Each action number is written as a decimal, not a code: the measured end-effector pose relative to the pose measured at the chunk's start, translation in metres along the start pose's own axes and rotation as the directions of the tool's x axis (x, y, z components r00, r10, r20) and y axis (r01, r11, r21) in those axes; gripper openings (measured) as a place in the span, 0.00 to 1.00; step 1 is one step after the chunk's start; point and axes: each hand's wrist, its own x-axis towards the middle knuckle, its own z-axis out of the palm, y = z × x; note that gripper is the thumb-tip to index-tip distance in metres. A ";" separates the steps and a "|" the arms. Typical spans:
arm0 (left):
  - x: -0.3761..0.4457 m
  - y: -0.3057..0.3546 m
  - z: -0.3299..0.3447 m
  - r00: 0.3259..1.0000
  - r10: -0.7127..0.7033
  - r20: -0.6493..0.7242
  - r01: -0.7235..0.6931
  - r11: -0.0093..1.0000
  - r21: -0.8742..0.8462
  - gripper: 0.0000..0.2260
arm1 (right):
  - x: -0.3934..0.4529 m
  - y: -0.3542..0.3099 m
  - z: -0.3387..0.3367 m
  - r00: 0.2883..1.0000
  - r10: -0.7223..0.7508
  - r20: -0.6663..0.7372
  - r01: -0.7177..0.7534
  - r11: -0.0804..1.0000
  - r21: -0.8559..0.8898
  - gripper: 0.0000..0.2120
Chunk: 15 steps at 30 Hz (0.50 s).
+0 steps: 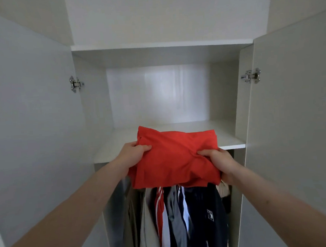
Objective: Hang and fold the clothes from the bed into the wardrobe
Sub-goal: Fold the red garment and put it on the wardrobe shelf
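A folded red garment (pixel 172 157) is held up in front of the open white wardrobe, its far edge lying over the front part of the wardrobe shelf (pixel 228 138). My left hand (pixel 133 154) grips its left edge, thumb on top. My right hand (pixel 219 162) grips the right side, fingers bunched into the cloth. The garment's near edge hangs down past the shelf's front lip.
Both wardrobe doors stand open, the left door (pixel 32 113) and the right door (pixel 292 104). Below the shelf hang several clothes (pixel 184 218): beige, red-and-white striped, grey and dark navy ones. A higher shelf (pixel 160 45) sits above the compartment.
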 end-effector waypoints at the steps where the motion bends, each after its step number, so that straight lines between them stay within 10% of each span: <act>1: 0.016 0.002 0.001 1.000 0.000 -0.020 0.000 1.000 0.008 0.14 | 0.018 -0.005 0.003 1.000 0.000 0.008 0.000 1.000 -0.010 0.24; 15: 0.189 0.002 -0.017 0.986 -0.053 -0.157 0.083 0.978 0.193 0.14 | 0.203 -0.024 0.069 0.988 0.126 0.093 -0.117 0.989 -0.091 0.13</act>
